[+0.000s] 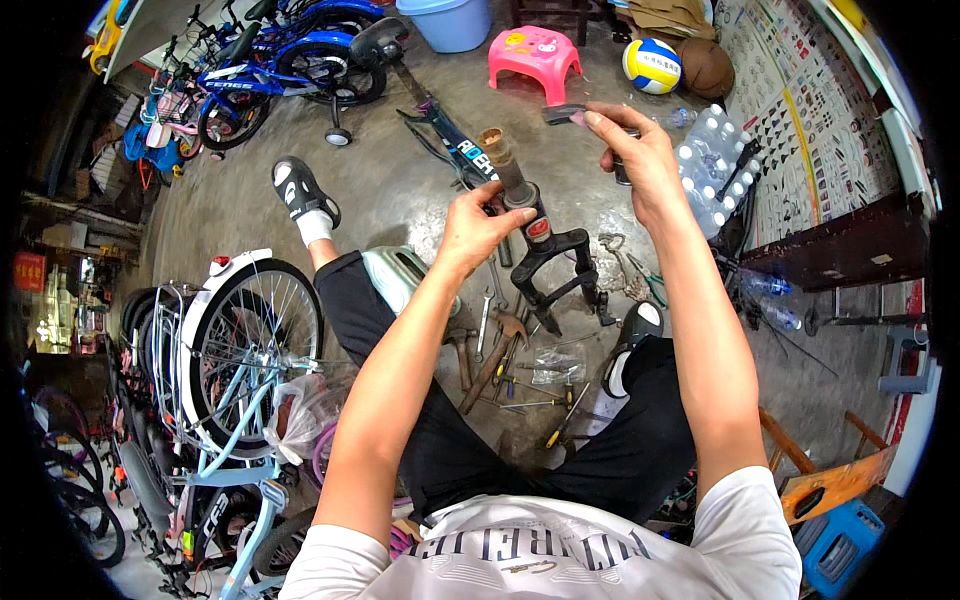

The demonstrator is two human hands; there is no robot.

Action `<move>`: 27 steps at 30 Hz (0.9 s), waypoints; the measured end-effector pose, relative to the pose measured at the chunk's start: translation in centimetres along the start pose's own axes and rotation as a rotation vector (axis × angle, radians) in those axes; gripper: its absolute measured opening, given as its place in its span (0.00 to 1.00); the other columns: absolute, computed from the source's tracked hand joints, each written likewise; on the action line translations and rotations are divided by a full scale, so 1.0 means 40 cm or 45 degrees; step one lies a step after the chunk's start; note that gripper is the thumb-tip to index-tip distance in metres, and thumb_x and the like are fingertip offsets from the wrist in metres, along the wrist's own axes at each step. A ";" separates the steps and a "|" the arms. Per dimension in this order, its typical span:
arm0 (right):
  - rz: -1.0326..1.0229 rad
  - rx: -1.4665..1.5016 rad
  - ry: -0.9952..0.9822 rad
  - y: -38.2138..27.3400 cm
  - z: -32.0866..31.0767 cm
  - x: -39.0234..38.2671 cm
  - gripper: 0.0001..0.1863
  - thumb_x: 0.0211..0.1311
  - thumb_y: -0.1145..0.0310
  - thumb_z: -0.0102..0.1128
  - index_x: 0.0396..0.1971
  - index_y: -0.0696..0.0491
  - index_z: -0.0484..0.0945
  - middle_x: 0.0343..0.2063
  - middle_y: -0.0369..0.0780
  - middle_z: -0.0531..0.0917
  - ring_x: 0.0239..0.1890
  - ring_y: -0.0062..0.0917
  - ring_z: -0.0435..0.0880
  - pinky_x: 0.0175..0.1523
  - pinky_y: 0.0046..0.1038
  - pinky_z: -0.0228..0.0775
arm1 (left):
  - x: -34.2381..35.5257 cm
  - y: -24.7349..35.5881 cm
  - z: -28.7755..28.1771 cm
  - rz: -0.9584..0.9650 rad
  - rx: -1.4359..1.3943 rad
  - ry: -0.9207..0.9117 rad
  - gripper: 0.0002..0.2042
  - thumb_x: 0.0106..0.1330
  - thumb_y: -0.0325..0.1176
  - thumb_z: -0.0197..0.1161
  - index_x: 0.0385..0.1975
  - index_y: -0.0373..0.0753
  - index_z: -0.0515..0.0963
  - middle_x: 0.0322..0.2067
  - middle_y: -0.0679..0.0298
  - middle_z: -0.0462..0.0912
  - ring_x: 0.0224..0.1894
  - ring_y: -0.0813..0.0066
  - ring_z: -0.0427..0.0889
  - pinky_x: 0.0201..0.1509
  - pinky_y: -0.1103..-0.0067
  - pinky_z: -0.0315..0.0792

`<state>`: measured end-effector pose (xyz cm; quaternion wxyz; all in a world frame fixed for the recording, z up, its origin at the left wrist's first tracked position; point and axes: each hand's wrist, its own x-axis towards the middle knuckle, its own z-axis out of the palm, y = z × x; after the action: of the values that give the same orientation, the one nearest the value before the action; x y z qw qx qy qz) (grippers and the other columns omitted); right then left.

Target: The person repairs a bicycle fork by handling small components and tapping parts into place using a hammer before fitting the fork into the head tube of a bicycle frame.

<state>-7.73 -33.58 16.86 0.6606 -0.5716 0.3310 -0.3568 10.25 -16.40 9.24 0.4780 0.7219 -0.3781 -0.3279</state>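
A black bicycle fork [560, 262] stands tilted in front of me, its legs toward the floor. Its bare brownish steerer tube [506, 165] points up and away. My left hand [474, 228] grips the fork around the base of that tube, with the thumb on the near side. Up and to the right, my right hand [640, 155] pinches a small flat-ended dark tool [564, 115], apart from the tube; its exact kind is unclear. A dark rounded piece shows under the right fingers. Beyond the fork lies a dark bicycle frame [455, 145] with a black saddle [380, 42].
Between my feet lie hammers [495, 360], a wrench [485, 325], screwdrivers [566, 415] and pliers [652, 285]. A pale-blue bicycle [250, 340] is at left. Farther off are a pink stool [533, 60], a volleyball [651, 66] and bottles [715, 165]. A wooden stool [835, 480] sits right.
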 end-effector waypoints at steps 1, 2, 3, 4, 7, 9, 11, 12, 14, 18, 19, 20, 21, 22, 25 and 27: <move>0.005 -0.007 -0.013 0.000 -0.006 -0.002 0.20 0.64 0.58 0.73 0.49 0.57 0.86 0.39 0.36 0.88 0.27 0.15 0.76 0.34 0.21 0.69 | 0.001 0.000 0.003 0.005 0.004 0.008 0.27 0.55 0.38 0.82 0.54 0.34 0.85 0.27 0.75 0.76 0.30 0.85 0.72 0.35 0.81 0.69; 0.011 -0.014 -0.026 0.001 -0.012 -0.004 0.20 0.64 0.58 0.73 0.49 0.57 0.86 0.39 0.36 0.88 0.27 0.15 0.77 0.34 0.21 0.69 | 0.001 0.001 0.004 0.010 0.009 0.016 0.25 0.56 0.37 0.82 0.52 0.34 0.85 0.28 0.75 0.75 0.31 0.85 0.71 0.36 0.82 0.67; 0.033 -0.003 -0.057 0.002 -0.015 -0.007 0.20 0.65 0.58 0.72 0.50 0.57 0.86 0.39 0.36 0.88 0.27 0.16 0.77 0.34 0.21 0.69 | 0.000 0.000 0.007 0.015 0.012 0.023 0.23 0.57 0.36 0.82 0.50 0.33 0.85 0.28 0.76 0.74 0.32 0.86 0.70 0.37 0.83 0.65; 0.055 0.009 -0.089 0.003 -0.015 -0.010 0.20 0.66 0.59 0.71 0.51 0.57 0.86 0.40 0.36 0.88 0.27 0.16 0.77 0.34 0.21 0.69 | -0.003 0.002 0.009 0.022 0.012 0.046 0.22 0.57 0.36 0.81 0.49 0.34 0.86 0.28 0.76 0.74 0.32 0.85 0.69 0.36 0.82 0.65; 0.248 0.188 -0.188 0.004 -0.007 -0.021 0.21 0.70 0.61 0.65 0.56 0.58 0.83 0.45 0.38 0.88 0.32 0.20 0.83 0.33 0.22 0.73 | -0.001 -0.017 0.012 0.065 -0.032 0.097 0.22 0.57 0.36 0.81 0.50 0.34 0.86 0.28 0.76 0.74 0.32 0.85 0.70 0.35 0.82 0.65; 0.377 0.313 -0.215 0.021 -0.003 -0.024 0.20 0.70 0.61 0.64 0.54 0.58 0.83 0.46 0.39 0.86 0.35 0.25 0.88 0.33 0.24 0.75 | -0.004 -0.015 0.007 0.099 0.032 0.074 0.22 0.57 0.36 0.81 0.49 0.33 0.86 0.28 0.75 0.76 0.32 0.85 0.71 0.35 0.81 0.66; 0.445 0.473 -0.265 0.036 -0.015 -0.022 0.17 0.70 0.66 0.65 0.54 0.59 0.82 0.50 0.40 0.86 0.44 0.29 0.91 0.36 0.25 0.80 | 0.003 0.003 -0.004 0.089 0.118 0.020 0.22 0.57 0.37 0.81 0.49 0.33 0.86 0.28 0.74 0.77 0.32 0.84 0.71 0.36 0.81 0.67; 0.469 0.541 -0.265 0.038 -0.013 -0.023 0.18 0.70 0.67 0.65 0.55 0.59 0.82 0.50 0.40 0.86 0.45 0.29 0.91 0.37 0.25 0.81 | 0.006 0.031 -0.020 0.074 0.160 -0.110 0.27 0.59 0.39 0.81 0.56 0.34 0.83 0.28 0.72 0.78 0.32 0.83 0.73 0.37 0.81 0.69; 0.457 0.592 -0.274 0.036 -0.009 -0.029 0.19 0.70 0.68 0.66 0.57 0.59 0.80 0.49 0.39 0.86 0.47 0.29 0.90 0.40 0.25 0.82 | 0.011 0.004 -0.018 0.113 0.121 -0.082 0.30 0.60 0.40 0.80 0.61 0.35 0.80 0.28 0.72 0.79 0.33 0.83 0.74 0.37 0.80 0.69; 0.354 0.427 -0.307 0.032 -0.015 -0.042 0.23 0.69 0.68 0.67 0.61 0.58 0.76 0.50 0.39 0.86 0.48 0.27 0.89 0.45 0.26 0.82 | -0.035 -0.072 -0.018 -0.019 0.129 0.042 0.31 0.65 0.41 0.76 0.66 0.37 0.76 0.26 0.71 0.79 0.30 0.83 0.75 0.35 0.79 0.71; 0.336 0.357 -0.313 0.037 -0.022 -0.040 0.24 0.69 0.68 0.67 0.62 0.57 0.75 0.51 0.39 0.86 0.48 0.27 0.89 0.46 0.26 0.81 | -0.060 -0.096 -0.010 -0.080 0.129 0.097 0.29 0.65 0.42 0.76 0.64 0.37 0.77 0.25 0.71 0.78 0.29 0.83 0.75 0.35 0.79 0.71; 0.364 0.311 -0.307 0.039 -0.027 -0.045 0.23 0.70 0.67 0.68 0.62 0.56 0.76 0.52 0.39 0.85 0.46 0.26 0.89 0.46 0.27 0.80 | -0.090 -0.120 0.007 -0.133 0.240 0.076 0.26 0.66 0.43 0.75 0.60 0.37 0.81 0.24 0.72 0.77 0.27 0.82 0.74 0.33 0.79 0.71; 0.383 0.274 -0.333 0.043 -0.032 -0.049 0.23 0.70 0.67 0.68 0.62 0.56 0.76 0.52 0.39 0.85 0.46 0.26 0.89 0.46 0.27 0.80 | -0.123 -0.145 0.031 -0.231 0.193 0.106 0.27 0.63 0.48 0.77 0.56 0.37 0.84 0.24 0.70 0.79 0.28 0.79 0.77 0.34 0.77 0.73; 0.402 0.235 -0.366 0.055 -0.034 -0.051 0.23 0.70 0.67 0.68 0.62 0.55 0.76 0.52 0.39 0.85 0.46 0.26 0.88 0.45 0.27 0.80 | -0.151 -0.174 0.048 -0.222 0.306 0.098 0.29 0.61 0.51 0.78 0.56 0.37 0.84 0.24 0.67 0.81 0.28 0.76 0.80 0.35 0.75 0.74; 0.429 0.126 -0.461 0.072 -0.033 -0.078 0.22 0.71 0.67 0.67 0.62 0.51 0.76 0.51 0.36 0.85 0.43 0.23 0.87 0.40 0.24 0.75 | -0.180 -0.188 0.091 -0.277 0.558 -0.006 0.34 0.55 0.59 0.78 0.54 0.39 0.85 0.28 0.57 0.87 0.34 0.64 0.88 0.42 0.68 0.79; 0.501 0.055 -0.489 0.082 -0.027 -0.090 0.18 0.72 0.67 0.64 0.60 0.46 0.78 0.48 0.33 0.85 0.41 0.21 0.86 0.38 0.23 0.72 | -0.179 -0.180 0.114 -0.269 0.710 -0.003 0.34 0.53 0.63 0.77 0.53 0.41 0.86 0.34 0.53 0.90 0.40 0.54 0.90 0.46 0.63 0.81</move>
<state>-10.24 -30.77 13.59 0.7799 -0.5393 0.2966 -0.1136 4.55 -10.41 1.81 0.2240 0.8603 -0.3769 -0.2601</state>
